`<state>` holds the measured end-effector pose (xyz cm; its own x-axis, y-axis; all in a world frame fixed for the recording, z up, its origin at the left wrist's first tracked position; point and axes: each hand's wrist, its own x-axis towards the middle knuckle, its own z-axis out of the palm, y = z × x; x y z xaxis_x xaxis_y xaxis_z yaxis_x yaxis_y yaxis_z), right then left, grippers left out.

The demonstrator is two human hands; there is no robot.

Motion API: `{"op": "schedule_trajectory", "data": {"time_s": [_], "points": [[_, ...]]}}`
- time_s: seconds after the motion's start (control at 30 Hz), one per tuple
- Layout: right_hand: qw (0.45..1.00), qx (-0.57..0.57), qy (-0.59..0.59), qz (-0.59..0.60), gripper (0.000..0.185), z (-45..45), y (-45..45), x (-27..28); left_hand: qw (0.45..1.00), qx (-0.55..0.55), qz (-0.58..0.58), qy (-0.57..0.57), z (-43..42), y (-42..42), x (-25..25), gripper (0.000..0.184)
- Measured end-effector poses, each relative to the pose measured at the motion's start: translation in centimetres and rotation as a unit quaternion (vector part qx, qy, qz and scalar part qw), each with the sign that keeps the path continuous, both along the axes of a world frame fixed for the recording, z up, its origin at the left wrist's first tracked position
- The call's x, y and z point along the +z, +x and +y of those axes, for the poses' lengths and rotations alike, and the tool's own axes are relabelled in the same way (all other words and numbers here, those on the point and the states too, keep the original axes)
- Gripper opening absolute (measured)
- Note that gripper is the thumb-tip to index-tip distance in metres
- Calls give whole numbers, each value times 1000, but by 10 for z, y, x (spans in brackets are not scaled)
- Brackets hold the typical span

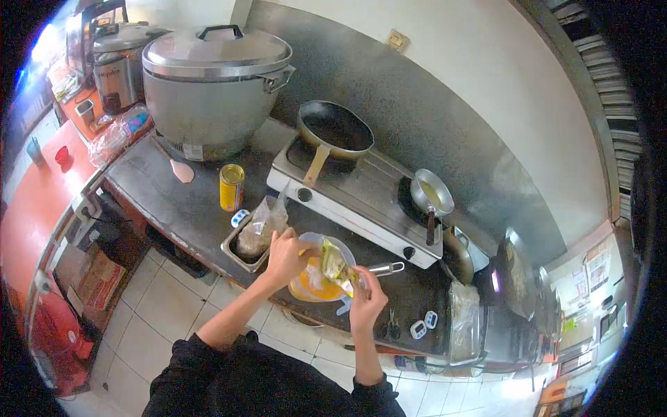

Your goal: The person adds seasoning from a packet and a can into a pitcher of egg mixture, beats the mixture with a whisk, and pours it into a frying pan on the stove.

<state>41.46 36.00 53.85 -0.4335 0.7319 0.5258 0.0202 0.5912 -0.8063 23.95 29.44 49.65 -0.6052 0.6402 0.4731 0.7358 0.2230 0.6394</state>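
Observation:
A crumpled green and pale plastic packet (pixel 335 267) is tilted over a bowl (pixel 306 286) of yellow-orange contents with a whitish patch. My right hand (pixel 368 300) pinches the packet's lower right end. My left hand (pixel 286 258) is closed, its fingertips at the packet's upper left edge; the exact grip is partly blurred. A metal handle (pixel 386 268) sticks out to the right of the bowl; the tool's other end is hidden. Beside my left hand, a clear plastic bag (pixel 262 226) of brownish food sits in a metal tray (pixel 233 251).
A two-burner stove (pixel 347 203) stands behind the bowl, with a frying pan (pixel 336 128) and a small saucepan (pixel 432 191). Left are a yellow can (pixel 231 187), a pink paddle (pixel 182 171) and a large rice cooker (pixel 208 104). White timers (pixel 418 329) and scissors (pixel 394 323) lie right.

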Motion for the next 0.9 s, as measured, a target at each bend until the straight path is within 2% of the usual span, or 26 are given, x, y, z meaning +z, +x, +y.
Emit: {"op": "schedule_trajectory", "data": {"time_s": [0.03, 0.13, 0.17, 0.27, 0.3, 0.4, 0.43, 0.63, 0.73, 0.77, 0.87, 0.9], "points": [[1000, -3, 19, -5, 22, 0, -2, 2, 1000, -3, -9, -1, -1, -1, 2, 13], [998, 21, -29, -51, 22, 5, 2, -5, 1000, -18, -13, -14, -5, -2, -5, 13], [1000, 5, 11, 0, 24, -4, -1, 2, 1000, -23, -8, -16, -5, -4, -2, 13], [998, 25, -35, -43, 26, 3, 1, -5, 1000, -10, -11, 12, -8, 2, 11, 14], [1000, 16, -20, -17, 26, 0, 2, -9, 1000, -11, -6, 13, -7, 0, 8, 14], [999, 4, -40, -37, 26, 3, 2, -12, 1000, -19, -1, 9, -7, -1, -5, 15], [1000, 10, 1, -16, 27, 2, 1, -14, 1000, -21, -1, 7, -7, -2, -5, 15], [999, -27, 18, 16, 26, -5, 3, 0, 1000, -21, -8, 8, -7, 0, 14, 14], [998, 4, -63, -28, 25, 1, 5, -8, 999, -32, -2, -8, -11, 3, 12, 15], [1000, -26, 2, -17, 24, -5, 2, 3, 1000, -30, 5, -8, -9, 0, 13, 15], [998, 0, -49, -42, 23, 1, 0, 2, 1000, -2, 13, 14, -5, 1, 7, 15], [1000, -14, -6, -6, 21, 0, -3, -1, 1000, -8, 12, 14, -5, 0, 10, 15]]}}
